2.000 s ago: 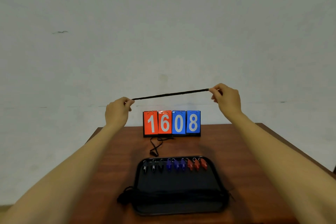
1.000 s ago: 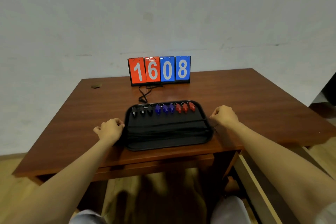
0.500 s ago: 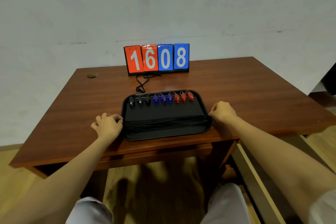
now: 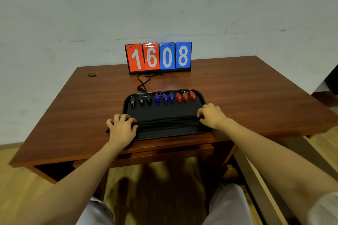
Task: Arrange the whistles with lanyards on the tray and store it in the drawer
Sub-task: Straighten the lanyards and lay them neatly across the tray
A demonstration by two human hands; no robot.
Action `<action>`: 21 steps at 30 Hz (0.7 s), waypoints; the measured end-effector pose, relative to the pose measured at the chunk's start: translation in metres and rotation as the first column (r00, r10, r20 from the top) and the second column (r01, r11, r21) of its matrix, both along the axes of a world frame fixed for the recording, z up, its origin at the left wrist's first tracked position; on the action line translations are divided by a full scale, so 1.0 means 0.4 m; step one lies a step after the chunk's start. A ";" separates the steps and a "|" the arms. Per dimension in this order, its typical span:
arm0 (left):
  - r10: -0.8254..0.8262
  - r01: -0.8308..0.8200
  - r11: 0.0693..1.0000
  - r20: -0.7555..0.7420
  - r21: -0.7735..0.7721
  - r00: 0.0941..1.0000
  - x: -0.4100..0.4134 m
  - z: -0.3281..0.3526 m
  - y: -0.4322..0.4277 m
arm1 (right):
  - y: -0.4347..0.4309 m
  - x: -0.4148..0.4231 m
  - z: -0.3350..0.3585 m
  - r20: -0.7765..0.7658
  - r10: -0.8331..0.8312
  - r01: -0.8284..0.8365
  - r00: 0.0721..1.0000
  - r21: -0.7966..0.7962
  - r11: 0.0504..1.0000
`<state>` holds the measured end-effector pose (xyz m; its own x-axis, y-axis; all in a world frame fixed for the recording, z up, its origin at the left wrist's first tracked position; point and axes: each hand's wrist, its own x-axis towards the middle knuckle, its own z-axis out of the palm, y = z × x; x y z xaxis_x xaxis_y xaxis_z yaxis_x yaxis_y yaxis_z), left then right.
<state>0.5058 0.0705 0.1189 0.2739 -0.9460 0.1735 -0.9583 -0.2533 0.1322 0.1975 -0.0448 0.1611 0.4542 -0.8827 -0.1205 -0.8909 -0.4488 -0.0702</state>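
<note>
The nine whistles (image 4: 162, 97) lay in a row along the far side of the tray (image 4: 164, 109), three black, three blue and three red. The lanyards (image 4: 168, 122) ran in a black bundle across its near part. Two seconds before, the hands had held one cord stretched taut in the air above the desk (image 4: 256, 97). Now it had come down onto the bundle. The left hand (image 4: 121, 128) and right hand (image 4: 212, 115) sat at the tray's two side edges, well apart, each with fingers curled on an end of the bundle. That likely meant the arranging was almost finished, with stowing the tray the step left. One loose cord (image 4: 143, 83) lay on the desk between the tray and the scoreboard (image 4: 159, 57), so one more might remain to fetch.
</note>
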 end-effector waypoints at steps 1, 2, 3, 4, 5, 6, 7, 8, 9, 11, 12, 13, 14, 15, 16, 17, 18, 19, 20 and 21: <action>0.002 -0.002 1.000 -0.012 -0.004 1.000 -0.002 -0.002 -0.001 | -0.001 0.005 -0.001 -0.016 0.016 -0.015 1.000 0.006 1.000; 0.000 0.000 1.000 -0.029 -0.022 1.000 -0.004 -0.004 -0.004 | -0.002 0.012 0.000 -0.013 0.034 -0.033 0.999 0.004 0.999; -0.005 0.002 0.999 -0.052 -0.049 0.999 -0.008 -0.002 -0.008 | -0.006 0.022 0.003 0.005 0.052 -0.052 0.999 -0.004 0.999; -0.006 0.000 0.997 -0.079 -0.073 0.997 -0.012 0.003 -0.017 | -0.012 0.035 0.009 0.038 0.071 -0.071 0.997 -0.014 0.997; -0.004 -0.005 0.996 -0.108 -0.089 0.994 -0.017 0.012 -0.030 | -0.019 0.051 0.018 0.083 0.085 -0.083 0.993 -0.024 0.996; -0.001 -0.012 0.996 -0.134 -0.094 0.991 -0.021 0.024 -0.049 | -0.030 0.071 0.027 0.133 0.095 -0.091 0.987 -0.033 0.995; 0.001 -0.016 0.996 -0.153 -0.092 0.988 -0.024 0.038 -0.071 | -0.044 0.094 0.036 0.176 0.101 -0.095 0.979 -0.041 0.995; 0.001 -0.015 0.996 -0.164 -0.088 0.986 -0.026 0.051 -0.098 | -0.062 0.121 0.045 0.209 0.104 -0.097 0.972 -0.043 0.994; -0.002 -0.012 0.997 -0.170 -0.082 0.986 -0.027 0.065 -0.127 | -0.081 0.150 0.053 0.233 0.107 -0.101 0.967 -0.040 0.994; 0.001 -0.012 0.998 -0.179 -0.062 0.984 -0.020 0.092 -0.192 | -0.124 0.214 0.069 0.268 0.115 -0.117 0.957 -0.010 0.993; 0.007 -0.015 0.999 -0.182 -0.045 0.983 -0.012 0.104 -0.227 | -0.149 0.248 0.076 0.282 0.121 -0.129 0.952 0.010 0.992; 0.013 -0.018 1.000 -0.186 -0.023 0.982 0.000 0.115 -0.264 | -0.177 0.281 0.081 0.294 0.123 -0.137 0.948 0.027 0.990; 0.021 -0.023 1.000 -0.190 -0.006 0.982 0.012 0.125 -0.300 | -0.206 0.311 0.085 0.306 0.124 -0.141 0.944 0.036 0.989; 0.031 -0.030 1.000 -0.195 0.007 0.980 0.027 0.132 -0.337 | -0.238 0.341 0.085 0.317 0.124 -0.143 0.940 0.036 0.989; 0.041 -0.038 0.999 -0.203 0.019 0.978 0.042 0.137 -0.373 | -0.272 0.370 0.081 0.325 0.128 -0.146 0.937 0.031 0.989; 0.050 -0.044 0.998 -0.212 0.034 0.976 0.057 0.139 -0.408 | -0.305 0.396 0.076 0.327 0.132 -0.149 0.936 0.029 0.988; 0.057 -0.046 0.998 -0.217 0.053 0.974 0.070 0.139 -0.442 | -0.340 0.420 0.070 0.321 0.131 -0.148 0.938 0.030 0.989; 0.063 -0.045 0.995 -0.220 0.085 0.973 0.087 0.134 -0.479 | -0.380 0.448 0.058 0.309 0.125 -0.142 0.943 0.033 0.989; 0.065 -0.038 0.992 -0.220 0.123 0.973 0.098 0.129 -0.508 | -0.412 0.468 0.047 0.296 0.111 -0.129 0.949 0.039 0.991; 0.067 -0.031 0.986 -0.221 0.163 0.973 0.109 0.122 -0.534 | -0.440 0.483 0.036 0.281 0.098 -0.116 0.955 0.049 0.992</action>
<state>0.5495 -0.1432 0.1676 0.3357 -0.9408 -0.0475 -0.8943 -0.3341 0.2978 0.3909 -0.2209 0.1756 0.5690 -0.8218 -0.0312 -0.7792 -0.5266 -0.3399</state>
